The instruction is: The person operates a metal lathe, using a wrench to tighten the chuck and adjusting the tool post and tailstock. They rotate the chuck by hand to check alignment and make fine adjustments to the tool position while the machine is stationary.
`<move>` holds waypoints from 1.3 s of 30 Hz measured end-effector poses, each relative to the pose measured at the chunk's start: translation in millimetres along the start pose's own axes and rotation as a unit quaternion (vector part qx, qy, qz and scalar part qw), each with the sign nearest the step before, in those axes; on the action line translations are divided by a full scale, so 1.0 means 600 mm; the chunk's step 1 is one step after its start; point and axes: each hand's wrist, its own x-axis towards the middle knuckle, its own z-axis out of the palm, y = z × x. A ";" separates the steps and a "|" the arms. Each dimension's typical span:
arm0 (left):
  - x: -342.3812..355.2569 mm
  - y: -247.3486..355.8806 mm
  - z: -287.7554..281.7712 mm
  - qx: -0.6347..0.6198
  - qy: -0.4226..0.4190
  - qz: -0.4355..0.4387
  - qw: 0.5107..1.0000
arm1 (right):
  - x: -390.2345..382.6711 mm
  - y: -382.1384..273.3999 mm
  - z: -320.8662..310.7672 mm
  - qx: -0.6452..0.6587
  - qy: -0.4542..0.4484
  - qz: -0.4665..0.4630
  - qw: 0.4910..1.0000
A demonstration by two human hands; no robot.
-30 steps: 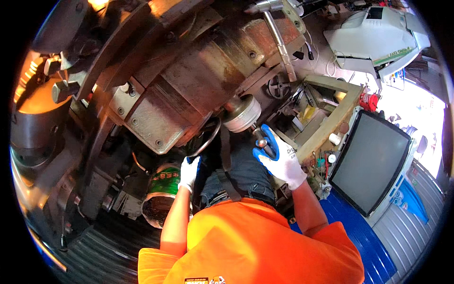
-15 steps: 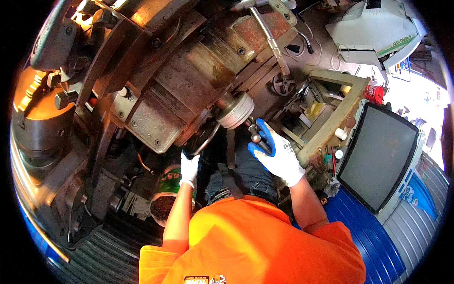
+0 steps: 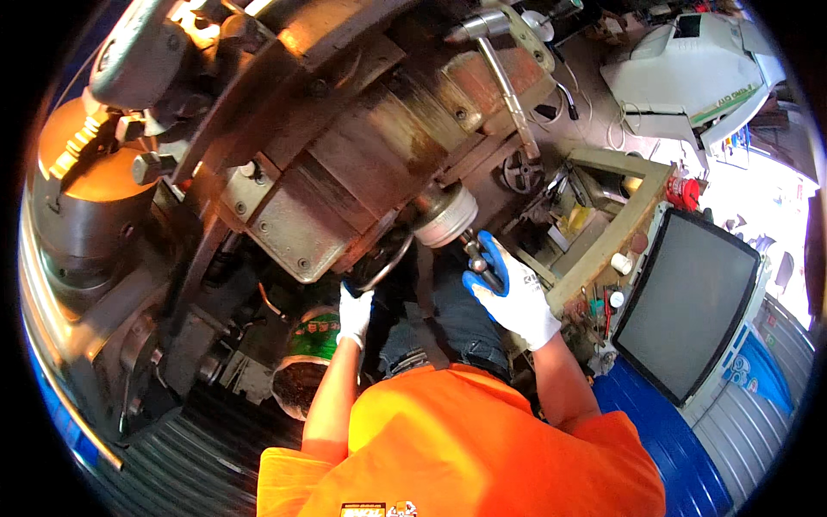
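Beneath the heavy carriage (image 3: 345,194) of a metalworking machine, a person in an orange shirt (image 3: 457,439) works with 2 hands in white gloves with blue palms. The right hand (image 3: 515,297) curls around a dark, ball-jointed crank handle (image 3: 475,257), its thumb and index finger on either side; the crank sits at the front of a round silver collar (image 3: 446,219). The left hand (image 3: 354,315) meets the lower end of a curved metal lever (image 3: 389,265), its fingers largely hidden, so how tightly they close cannot be told. Near the left forearm stands a green container (image 3: 312,338). To the right, tools lie inside a wood-edged tray (image 3: 648,194), with a red can (image 3: 683,192) at its far corner and a black-bordered grey panel (image 3: 689,306) alongside.
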 end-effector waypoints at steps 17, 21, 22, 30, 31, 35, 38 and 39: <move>0.003 0.001 -0.002 -0.009 -0.014 -0.001 1.000 | 0.011 0.015 -0.011 0.028 -0.089 0.053 0.994; -0.002 0.024 -0.006 0.023 -0.014 -0.010 1.000 | 0.009 -0.011 -0.015 0.063 -0.095 0.115 0.987; -0.003 0.030 -0.006 0.039 -0.012 -0.014 0.999 | 0.009 -0.020 -0.017 0.096 -0.098 0.145 0.980; 0.001 0.027 -0.007 0.060 -0.019 -0.006 0.998 | 0.009 -0.009 -0.014 0.153 -0.106 0.146 0.972; 0.001 0.028 -0.007 0.060 -0.018 -0.008 0.998 | 0.008 -0.006 -0.013 0.156 -0.105 0.143 0.972; 0.002 0.023 -0.007 0.100 -0.012 -0.022 0.995 | 0.007 0.006 -0.008 0.178 -0.106 0.136 0.969; 0.001 0.029 -0.008 0.082 -0.024 -0.016 0.996 | 0.008 0.011 -0.008 0.203 -0.113 0.128 0.964; 0.003 0.023 -0.008 0.087 -0.023 -0.013 0.996 | 0.008 0.011 -0.008 0.209 -0.115 0.132 0.962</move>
